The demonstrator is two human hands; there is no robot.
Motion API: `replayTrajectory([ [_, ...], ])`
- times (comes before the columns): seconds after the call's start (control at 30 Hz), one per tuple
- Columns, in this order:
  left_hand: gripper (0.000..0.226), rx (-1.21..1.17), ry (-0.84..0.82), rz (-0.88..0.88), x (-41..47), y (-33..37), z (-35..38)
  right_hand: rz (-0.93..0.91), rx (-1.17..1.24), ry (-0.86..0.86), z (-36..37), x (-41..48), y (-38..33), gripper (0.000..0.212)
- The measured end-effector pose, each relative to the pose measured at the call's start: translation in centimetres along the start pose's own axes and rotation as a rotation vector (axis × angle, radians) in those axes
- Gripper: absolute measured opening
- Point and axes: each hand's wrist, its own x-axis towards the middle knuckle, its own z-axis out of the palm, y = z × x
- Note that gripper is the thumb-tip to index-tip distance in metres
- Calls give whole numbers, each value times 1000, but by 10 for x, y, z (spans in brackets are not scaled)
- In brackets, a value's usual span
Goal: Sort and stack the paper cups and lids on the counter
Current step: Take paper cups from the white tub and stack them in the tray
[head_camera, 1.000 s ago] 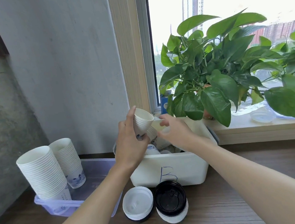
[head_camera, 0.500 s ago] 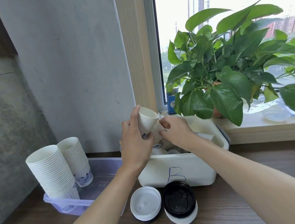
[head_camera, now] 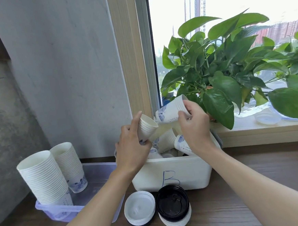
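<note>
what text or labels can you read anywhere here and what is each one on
"B": handwritten in blue on the front of the white bin.
Small print on the printed cup stack that the right hand holds: too small to read.
Small print on a loose cup in the bin: too blurred to read.
The other cup stack, in the left hand: no text shows.

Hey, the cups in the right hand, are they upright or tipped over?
Tipped. The small cup stack that the right hand grips lies nearly sideways, rims toward the plant, blue-printed base pointing left.
</note>
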Motion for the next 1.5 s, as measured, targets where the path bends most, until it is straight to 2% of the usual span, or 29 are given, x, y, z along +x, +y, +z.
replayTrajectory([
  [0.13,92,99,-53,9,2,-2,2,16,156,9,-1,-2,-2,31],
  [0.27,89,136,-72,17,2,-2,4,18,203,-54,-1,-3,-3,30],
  [0.47,83,58,-65,79,1,-3,3,-6,192,-230,0,-6,-4,22],
  [0.53,83,5,-67,95,0,-5,3,-16,160,-240,1,-6,-3,22],
  [0.77,88,-85,-72,153,2,-10,7,151,216,-358,3,-4,1,35],
  [0.9,92,-118,-79,157,2,-11,7,146,220,-379,5,-5,2,38],
  [1.1,105,-102,-97,200,5,-15,10,67,87,-454,7,-6,-1,45],
  [1.5,99,-92,-120,232,6,-16,9,89,77,-479,6,-4,-4,48],
])
